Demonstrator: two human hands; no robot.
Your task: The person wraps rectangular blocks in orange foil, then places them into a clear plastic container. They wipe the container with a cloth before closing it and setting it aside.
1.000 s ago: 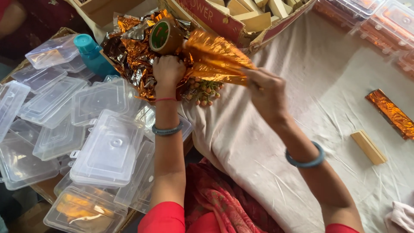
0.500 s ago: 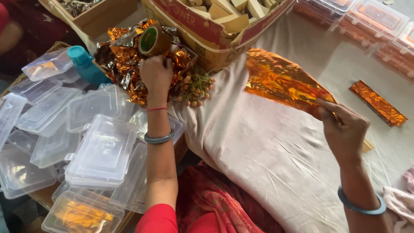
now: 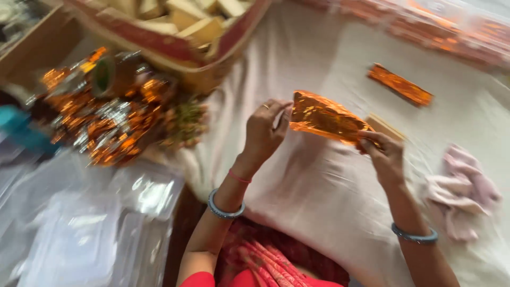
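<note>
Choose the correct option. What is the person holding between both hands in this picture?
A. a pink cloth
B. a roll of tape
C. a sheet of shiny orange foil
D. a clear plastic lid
C: the left hand and the right hand each pinch an end of the shiny orange foil sheet, held up above the pale cloth; the pink cloth lies untouched to the right.

Crinkled shiny orange foil sheet (image 3: 324, 117) stretched flat above pale cloth.

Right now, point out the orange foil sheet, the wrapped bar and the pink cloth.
orange foil sheet (image 3: 324, 116), head view, middle of the sheet.
wrapped bar (image 3: 399, 85), head view, middle of its top.
pink cloth (image 3: 462, 191), head view, central folds.
</note>
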